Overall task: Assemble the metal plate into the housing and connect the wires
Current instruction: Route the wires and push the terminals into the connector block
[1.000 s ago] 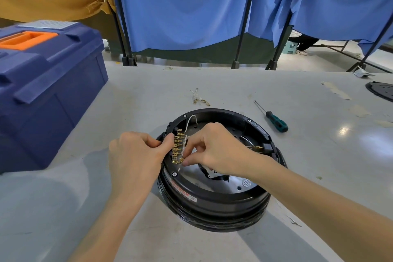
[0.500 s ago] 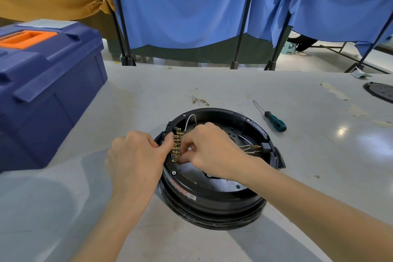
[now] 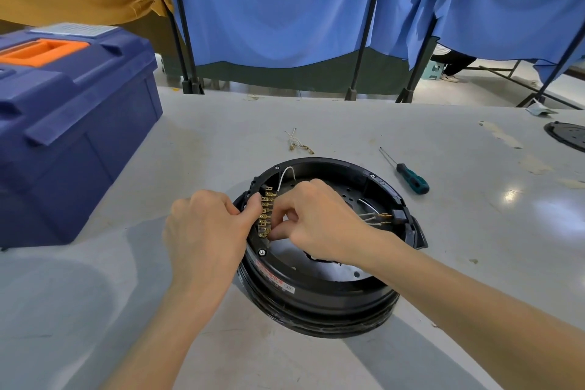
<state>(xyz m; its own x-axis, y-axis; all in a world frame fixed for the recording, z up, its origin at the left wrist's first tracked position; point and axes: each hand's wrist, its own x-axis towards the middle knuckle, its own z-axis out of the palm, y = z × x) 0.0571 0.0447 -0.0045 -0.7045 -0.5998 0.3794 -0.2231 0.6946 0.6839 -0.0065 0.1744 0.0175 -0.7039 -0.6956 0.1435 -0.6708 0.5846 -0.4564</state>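
A round black housing (image 3: 316,301) lies on the grey table, with the silver metal plate (image 3: 332,269) inside it. On its left inner wall runs a row of brass terminals (image 3: 265,214). My left hand (image 3: 205,231) grips the housing's left rim, thumb against the terminal strip. My right hand (image 3: 319,225) reaches into the housing and pinches a wire end at the lower terminals. A white wire (image 3: 286,172) loops up behind the strip. Several loose wire ends with brass tips (image 3: 378,219) point toward the right wall.
A dark blue toolbox (image 3: 69,123) with an orange handle stands at the left. A green-handled screwdriver (image 3: 411,179) lies right of the housing, and a small wire bundle (image 3: 299,142) behind it. A black round part (image 3: 568,134) sits at the far right edge. Blue curtains hang behind the table.
My right hand has shifted left and curled tighter onto the lower terminals. The left hand stays on the rim.
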